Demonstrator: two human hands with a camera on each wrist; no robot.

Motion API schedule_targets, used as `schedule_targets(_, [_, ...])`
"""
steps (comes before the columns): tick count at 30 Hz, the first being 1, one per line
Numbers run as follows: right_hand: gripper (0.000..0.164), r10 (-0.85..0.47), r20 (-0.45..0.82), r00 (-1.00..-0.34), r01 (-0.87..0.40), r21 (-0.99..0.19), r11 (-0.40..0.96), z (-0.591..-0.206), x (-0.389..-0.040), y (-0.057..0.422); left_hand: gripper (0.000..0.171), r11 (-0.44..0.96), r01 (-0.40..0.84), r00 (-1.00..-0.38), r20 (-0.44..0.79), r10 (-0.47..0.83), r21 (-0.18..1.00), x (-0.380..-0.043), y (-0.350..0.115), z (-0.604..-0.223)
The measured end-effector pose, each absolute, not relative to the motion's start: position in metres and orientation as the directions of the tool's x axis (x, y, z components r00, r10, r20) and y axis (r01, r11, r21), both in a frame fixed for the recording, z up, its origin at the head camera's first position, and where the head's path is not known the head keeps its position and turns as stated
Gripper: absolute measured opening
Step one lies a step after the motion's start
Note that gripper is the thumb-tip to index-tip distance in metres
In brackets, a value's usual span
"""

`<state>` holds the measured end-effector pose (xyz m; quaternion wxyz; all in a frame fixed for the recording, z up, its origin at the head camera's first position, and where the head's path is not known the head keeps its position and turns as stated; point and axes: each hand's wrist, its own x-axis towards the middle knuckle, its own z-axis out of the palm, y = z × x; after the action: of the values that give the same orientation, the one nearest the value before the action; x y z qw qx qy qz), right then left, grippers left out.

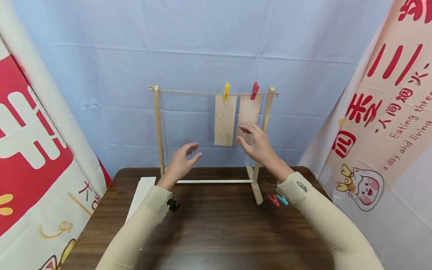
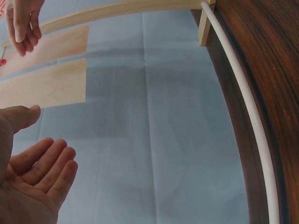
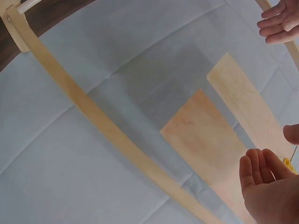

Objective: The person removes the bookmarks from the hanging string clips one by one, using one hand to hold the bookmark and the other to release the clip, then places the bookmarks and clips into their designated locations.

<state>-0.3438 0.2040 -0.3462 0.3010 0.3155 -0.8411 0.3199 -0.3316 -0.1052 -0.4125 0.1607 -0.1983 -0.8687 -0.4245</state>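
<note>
Evidently empty, thumbs apart: left hand [image 1: 180,164], right hand [image 1: 258,145] | pale sheet [image 1: 225,123] beyond, between them; pinkish sheet [image 1: 249,109] behind right hand | yellow clip [image 1: 227,91], red clip [image 1: 254,90] pinch both to cord [image 1: 189,91], keeping them hanging

The right grip [image 3: 271,198], a bare hand, overlaps a pinkish sheet [image 3: 201,133], thumb apart from the fingers. A paler sheet [image 3: 245,95] lies alongside; a yellow clip [image 3: 288,163] shows behind the fingers. I see the left grip [image 3: 282,23] at upper right. A wooden post [image 3: 93,112] crosses diagonally before blue cloth [image 3: 51,168].
</note>
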Motion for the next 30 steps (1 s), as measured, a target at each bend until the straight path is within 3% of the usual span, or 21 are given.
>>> schedule_targets(14, [0.044,-0.346,0.716,-0.607,-0.732,-0.333,0.594,-0.334,-0.347,0.199,0.046,0.525,0.483,-0.872,0.437,0.22,0.701,-0.34,-0.1,-0.409])
schedule_targets(30, [0.045,-0.341,0.768,-0.542,-0.777,-0.302,0.553,-0.319,-0.359,0.191,0.049,0.526,0.463,-0.884,0.413,0.218,0.714,-0.351,-0.09,-0.408])
